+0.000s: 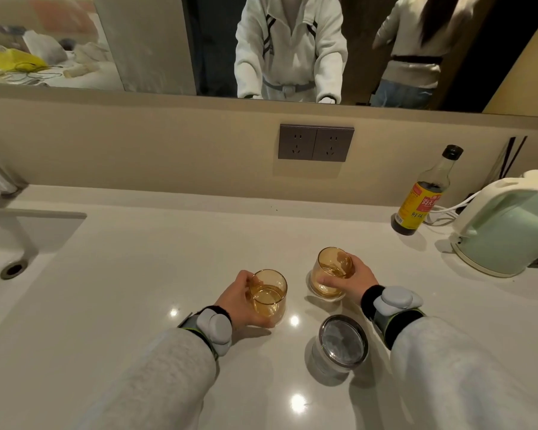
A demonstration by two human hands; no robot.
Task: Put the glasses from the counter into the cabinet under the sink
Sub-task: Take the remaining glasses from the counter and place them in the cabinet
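Two amber glasses stand in the middle of the pale counter (168,249). My left hand (239,301) grips the nearer amber glass (269,297) from its left side, fingers curled round it. My right hand (356,279) grips the farther amber glass (331,270) from its right side; that glass sits on a round coaster. A clear glass with a dark rim (340,344) stands untouched just in front of my right wrist. The cabinet under the sink is out of view.
A sink basin (19,243) with a drain lies at the left, with a tap behind it. A dark sauce bottle (419,197) and a pale green kettle (506,228) stand at the back right. A mirror above the counter reflects two persons.
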